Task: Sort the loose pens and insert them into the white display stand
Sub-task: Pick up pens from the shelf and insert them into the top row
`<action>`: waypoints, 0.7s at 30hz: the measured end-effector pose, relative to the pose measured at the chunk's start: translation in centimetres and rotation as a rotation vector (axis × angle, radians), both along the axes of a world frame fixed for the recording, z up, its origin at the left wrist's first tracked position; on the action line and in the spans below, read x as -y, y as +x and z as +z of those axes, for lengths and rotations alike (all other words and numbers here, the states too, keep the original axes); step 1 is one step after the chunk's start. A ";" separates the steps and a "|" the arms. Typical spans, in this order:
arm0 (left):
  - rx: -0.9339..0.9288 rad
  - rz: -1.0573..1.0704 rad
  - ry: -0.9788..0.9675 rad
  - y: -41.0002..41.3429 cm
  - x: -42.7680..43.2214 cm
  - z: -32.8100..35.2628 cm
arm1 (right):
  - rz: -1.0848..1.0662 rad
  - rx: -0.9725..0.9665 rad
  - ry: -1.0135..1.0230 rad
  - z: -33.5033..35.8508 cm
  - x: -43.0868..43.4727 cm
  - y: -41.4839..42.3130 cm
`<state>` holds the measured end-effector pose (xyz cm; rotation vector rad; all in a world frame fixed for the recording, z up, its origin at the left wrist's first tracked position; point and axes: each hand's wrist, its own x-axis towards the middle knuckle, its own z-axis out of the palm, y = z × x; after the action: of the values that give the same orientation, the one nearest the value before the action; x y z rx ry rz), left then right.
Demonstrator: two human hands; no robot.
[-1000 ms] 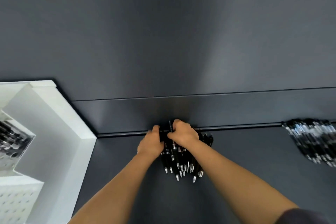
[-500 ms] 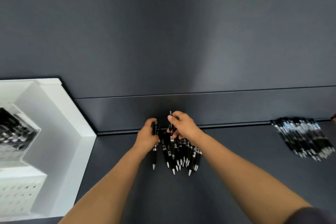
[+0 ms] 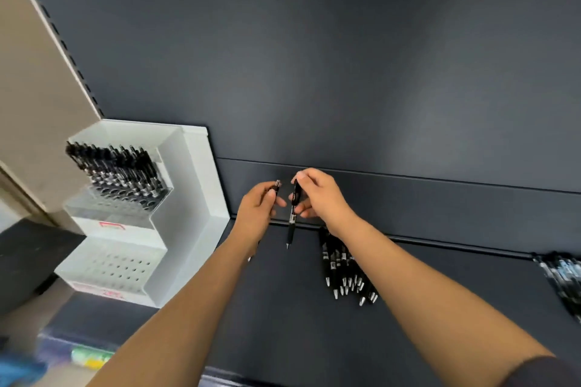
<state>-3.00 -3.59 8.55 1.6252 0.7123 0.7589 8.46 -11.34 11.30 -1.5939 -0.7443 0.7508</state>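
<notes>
My right hand (image 3: 317, 195) pinches one black pen (image 3: 292, 220) upright, tip down, above the dark shelf (image 3: 283, 308). My left hand (image 3: 256, 210) grips another black pen (image 3: 276, 185); only its top end and its tip below the wrist show. A pile of loose black pens (image 3: 344, 267) lies on the shelf just under my right wrist. The white stepped display stand (image 3: 185, 198) sits at the left; its upper tier holds several black pens (image 3: 122, 170), and the lower tier (image 3: 116, 267) shows open holes.
A second heap of black pens (image 3: 562, 273) lies at the shelf's right edge. A dark back panel (image 3: 314, 72) rises behind the shelf. A beige upright (image 3: 34, 88) with slots stands left of the stand. Blurred coloured items (image 3: 78, 355) lie below the shelf's front left.
Both hands have lifted off the pile, each with one pen, and moved left toward the stand. The camera has turned left and up, bringing the stand fully into view.
</notes>
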 end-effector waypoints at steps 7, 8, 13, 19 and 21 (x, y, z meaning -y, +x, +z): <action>0.100 0.179 0.185 -4.5 -2.9 4.8 | 0.049 0.125 0.155 3.9 -3.8 -4.3; 0.121 0.210 0.217 -5.3 -3.4 5.5 | 0.052 0.128 0.179 4.5 -4.5 -5.0; 0.208 0.338 0.344 -10.8 -7.0 8.4 | 0.135 0.132 0.271 7.4 -9.0 -10.3; 0.220 0.440 0.397 -17.2 -12.1 10.6 | 0.188 0.304 0.338 9.4 -13.4 -16.8; 0.189 0.426 0.412 -19.1 -13.9 10.9 | 0.190 0.387 0.348 9.8 -14.7 -18.4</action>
<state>-22.06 10.26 19.45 1.7529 0.8123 1.4246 -9.94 3.32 21.06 -1.3726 -1.2502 0.4155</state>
